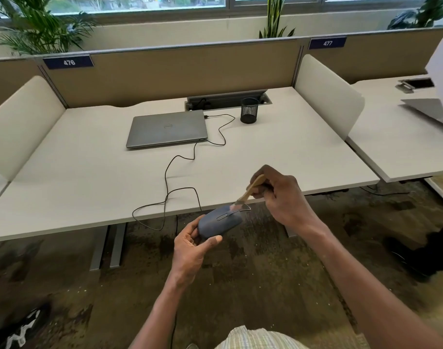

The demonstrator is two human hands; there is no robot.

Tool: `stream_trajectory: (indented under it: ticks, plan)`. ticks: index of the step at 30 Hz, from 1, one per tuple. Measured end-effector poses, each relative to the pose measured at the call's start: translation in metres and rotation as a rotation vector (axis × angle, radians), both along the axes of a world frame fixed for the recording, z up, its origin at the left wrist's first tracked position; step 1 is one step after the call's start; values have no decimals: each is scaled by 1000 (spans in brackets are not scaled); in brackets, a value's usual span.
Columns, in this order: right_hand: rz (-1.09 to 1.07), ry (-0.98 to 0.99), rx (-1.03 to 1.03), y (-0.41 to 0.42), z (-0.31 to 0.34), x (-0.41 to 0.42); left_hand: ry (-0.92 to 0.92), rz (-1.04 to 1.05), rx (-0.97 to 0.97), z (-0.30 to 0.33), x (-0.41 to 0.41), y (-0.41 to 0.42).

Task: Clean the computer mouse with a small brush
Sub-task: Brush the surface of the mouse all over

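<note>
A dark blue-grey computer mouse [219,221] is held in the air just in front of the desk's near edge, with my left hand [192,248] gripping its rear end from below. My right hand [282,195] holds a small brush with a wooden handle [252,188]. The bristles of the brush touch the front of the mouse near the scroll wheel. A thin black cable [180,190] trails from the mouse across the desk.
The white desk [89,187] carries a closed grey laptop [166,128] and a black mesh pen cup [249,110] near the back. Cream side dividers [326,94] flank the desk. A second desk [404,147] lies to the right. Dark patterned carpet is below.
</note>
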State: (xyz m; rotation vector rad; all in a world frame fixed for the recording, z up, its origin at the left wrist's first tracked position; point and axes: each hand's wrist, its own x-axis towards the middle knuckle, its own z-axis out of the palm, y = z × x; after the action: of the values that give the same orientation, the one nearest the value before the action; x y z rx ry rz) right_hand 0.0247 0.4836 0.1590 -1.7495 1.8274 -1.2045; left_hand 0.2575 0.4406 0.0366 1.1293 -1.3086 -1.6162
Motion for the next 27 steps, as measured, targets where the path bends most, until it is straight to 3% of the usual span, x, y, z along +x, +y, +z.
stream_trajectory:
  ticks: [3,9,15,21,27]
  plan:
    - [62,48,-43,-5,7,14,-7,-1,-9,1,-4,-1]
    - [187,157,80,4,4,21,-21,25,-35,1,-3,-3]
    - [194,144,-17,-10,9,32,-32,15,-41,-2,-3,-7]
    - [320,265,83,-7,5,27,-23,28,-27,-3,-2,-8]
    - [272,195,-5,-4,11,25,-18,35,-19,-7,-3,-13]
